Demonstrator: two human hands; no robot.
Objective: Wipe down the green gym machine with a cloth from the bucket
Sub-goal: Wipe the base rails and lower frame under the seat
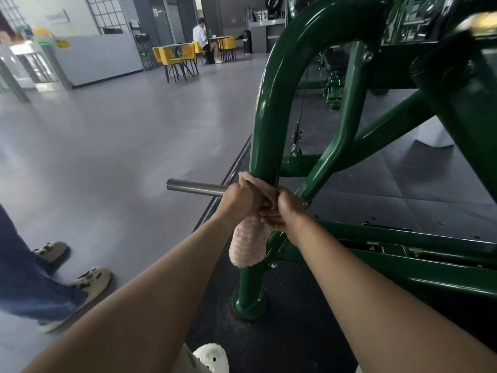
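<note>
- Head view: the pink cloth (247,246) is wrapped round the front upright tube of the green gym machine (271,103), and its loose end hangs straight down below the hands. Its long axis runs roughly vertical, along the tube.
- The left hand (238,201) is clenched on the cloth from the left of the tube. The right hand (286,211) has its fingers curled round the cloth from the right. The two hands touch in front of the tube.
- Above the hands the tube rises and bends over in an arch. Below them it runs down to a round foot (248,305) on the black mat (403,189).
- A bare steel peg (196,187) juts out level from behind the left hand, pointing left.
- Nearer than the hands, at the bottom edge, is a white clog (211,356).
- Left of the hands, on the grey floor (121,130), stands another person in jeans and tan clogs (88,281).
- Far beyond the hands are yellow chairs (174,57) and a seated person (201,36).
- A wall sign (57,17) at the far left is too blurred to read.
</note>
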